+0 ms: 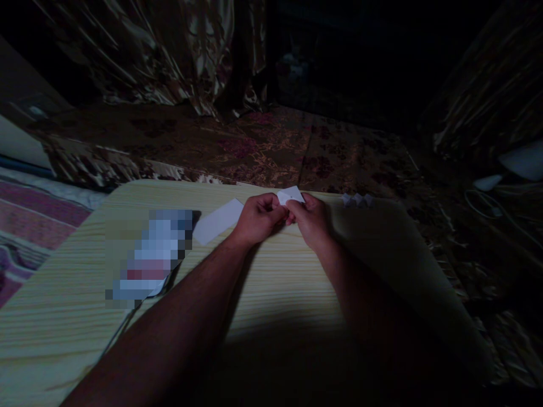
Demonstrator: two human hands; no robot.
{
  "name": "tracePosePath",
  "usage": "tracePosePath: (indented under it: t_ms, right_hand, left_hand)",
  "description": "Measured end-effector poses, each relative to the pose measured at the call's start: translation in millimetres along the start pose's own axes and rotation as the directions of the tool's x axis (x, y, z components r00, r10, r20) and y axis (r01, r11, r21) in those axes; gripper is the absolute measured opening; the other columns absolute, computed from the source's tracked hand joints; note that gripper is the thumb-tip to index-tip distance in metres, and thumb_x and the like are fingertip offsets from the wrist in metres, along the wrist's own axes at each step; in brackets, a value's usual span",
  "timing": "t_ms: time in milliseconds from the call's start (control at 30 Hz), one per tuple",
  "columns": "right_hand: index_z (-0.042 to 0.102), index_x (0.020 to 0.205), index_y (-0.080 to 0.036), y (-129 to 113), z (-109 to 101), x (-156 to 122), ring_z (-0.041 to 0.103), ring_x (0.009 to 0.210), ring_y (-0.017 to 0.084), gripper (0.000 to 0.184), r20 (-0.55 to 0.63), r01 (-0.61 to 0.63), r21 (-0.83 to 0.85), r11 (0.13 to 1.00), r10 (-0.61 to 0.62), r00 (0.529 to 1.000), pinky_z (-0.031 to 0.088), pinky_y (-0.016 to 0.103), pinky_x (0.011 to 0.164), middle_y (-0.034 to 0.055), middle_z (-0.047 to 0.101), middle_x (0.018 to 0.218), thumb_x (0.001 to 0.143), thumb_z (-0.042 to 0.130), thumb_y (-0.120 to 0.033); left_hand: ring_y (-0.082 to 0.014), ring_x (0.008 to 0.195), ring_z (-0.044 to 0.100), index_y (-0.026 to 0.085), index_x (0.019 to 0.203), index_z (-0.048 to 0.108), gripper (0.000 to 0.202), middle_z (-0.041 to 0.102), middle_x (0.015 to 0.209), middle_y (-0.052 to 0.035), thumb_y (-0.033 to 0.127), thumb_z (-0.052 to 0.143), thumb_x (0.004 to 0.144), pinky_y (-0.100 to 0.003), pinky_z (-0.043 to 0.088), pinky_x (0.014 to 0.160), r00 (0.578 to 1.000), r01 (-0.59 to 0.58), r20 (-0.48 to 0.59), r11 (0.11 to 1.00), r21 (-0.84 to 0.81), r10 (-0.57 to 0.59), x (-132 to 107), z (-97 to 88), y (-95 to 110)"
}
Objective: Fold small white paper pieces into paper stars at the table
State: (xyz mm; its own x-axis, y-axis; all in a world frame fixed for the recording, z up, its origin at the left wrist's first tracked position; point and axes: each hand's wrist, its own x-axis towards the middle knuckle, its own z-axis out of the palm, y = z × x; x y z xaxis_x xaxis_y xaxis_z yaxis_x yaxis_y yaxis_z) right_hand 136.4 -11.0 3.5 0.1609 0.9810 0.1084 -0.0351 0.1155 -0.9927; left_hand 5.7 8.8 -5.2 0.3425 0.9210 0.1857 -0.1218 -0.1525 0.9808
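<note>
Both my hands meet near the far edge of the wooden table, pinching a small folded piece of white paper [292, 195]. My left hand [262, 216] has its fingers curled in at the paper's lower left side. Across the paper's lower right part lies the thumb of my right hand [310, 216], its fingers bent behind. A flat white paper strip [218, 220] rests on the table just left of my left hand. To the right of my hands, several small folded paper pieces [357, 200] sit in a row by the table's far edge.
A pixelated, phone-like device [155, 254] lies on the left of the table [280, 282], a cable [114, 333] running from its lower end. Behind the table stands a patterned fabric-covered seat [254, 141] below draped curtains [203, 51]. The room is dim, especially at right.
</note>
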Motion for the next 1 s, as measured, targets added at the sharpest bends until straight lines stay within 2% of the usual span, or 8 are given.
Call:
tracePosePath:
  t_ms: [100, 267, 500, 733, 900, 1000]
  right_hand:
    - [0.056, 0.069, -0.018, 0, 0, -1, 0.049, 0.042, 0.008, 0.015, 0.005, 0.015, -0.036, 0.999, -0.015, 1.0, 0.04, 0.02, 0.045, -0.0059, 0.053, 0.049, 0.075, 0.059, -0.031]
    - [0.057, 0.078, -0.018, -1, 0, -2, 0.052, 0.046, 0.008, 0.018, 0.084, -0.004, 0.031, 1.0, 0.002, 0.996, 0.042, 0.02, 0.045, -0.0045, 0.058, 0.06, 0.072, 0.064, -0.033]
    - [0.054, 0.075, -0.017, 4, -3, 1, 0.051, 0.045, 0.007, 0.017, 0.097, -0.033, 0.061, 0.998, 0.027, 0.995, 0.042, 0.02, 0.046, -0.0056, 0.055, 0.055, 0.073, 0.064, -0.031]
    - [0.054, 0.078, -0.018, 6, -5, 2, 0.05, 0.046, 0.007, 0.023, 0.103, -0.052, 0.066, 0.996, 0.045, 0.994, 0.043, 0.02, 0.045, -0.0054, 0.056, 0.059, 0.073, 0.067, -0.036]
    - [0.056, 0.082, -0.018, 8, -6, 4, 0.051, 0.046, 0.007, 0.021, 0.081, -0.056, 0.059, 0.997, 0.051, 0.995, 0.044, 0.02, 0.044, -0.0053, 0.057, 0.06, 0.073, 0.065, -0.035]
    - [0.059, 0.082, -0.017, 8, -6, 4, 0.053, 0.048, 0.008, 0.016, 0.089, -0.063, 0.028, 0.998, 0.06, 0.994, 0.044, 0.02, 0.044, -0.004, 0.06, 0.062, 0.07, 0.063, -0.028]
  left_hand:
    - [-0.0106, 0.052, 0.054, 0.016, 0.065, 0.053, 0.025, 0.061, 0.06, -0.0012, 0.031, 0.071, 0.074, -0.022, 0.038, 0.05, 1.0, 0.002, -0.024, 1.0, 0.0, -0.002, 1, -0.9, -1]
    - [-0.0088, 0.048, 0.05, 0.016, 0.065, 0.053, 0.027, 0.058, 0.057, 0.0004, 0.033, 0.072, 0.073, -0.021, 0.036, 0.047, 0.995, 0.028, -0.098, 0.998, -0.047, -0.033, 2, -1.1, 0]
    - [-0.0106, 0.051, 0.055, 0.016, 0.068, 0.056, 0.024, 0.063, 0.062, -0.0021, 0.034, 0.07, 0.075, -0.023, 0.039, 0.049, 0.996, 0.036, -0.079, 0.999, -0.014, -0.037, 2, -1.5, -1]
    - [-0.0097, 0.049, 0.051, 0.016, 0.065, 0.055, 0.025, 0.062, 0.06, -0.0014, 0.034, 0.07, 0.073, -0.023, 0.037, 0.047, 0.995, 0.045, -0.09, 0.999, -0.012, -0.046, 3, -1.4, -1]
    - [-0.0113, 0.057, 0.055, 0.016, 0.067, 0.056, 0.018, 0.063, 0.065, -0.0009, 0.028, 0.068, 0.072, -0.024, 0.042, 0.055, 0.995, 0.042, -0.09, 0.997, -0.061, -0.047, 2, 0.1, 5]
    - [-0.0134, 0.064, 0.057, 0.016, 0.076, 0.064, 0.013, 0.064, 0.07, -0.0011, 0.029, 0.065, 0.072, -0.024, 0.044, 0.059, 0.983, 0.015, -0.18, 0.988, -0.152, -0.042, 3, 0.0, 9]
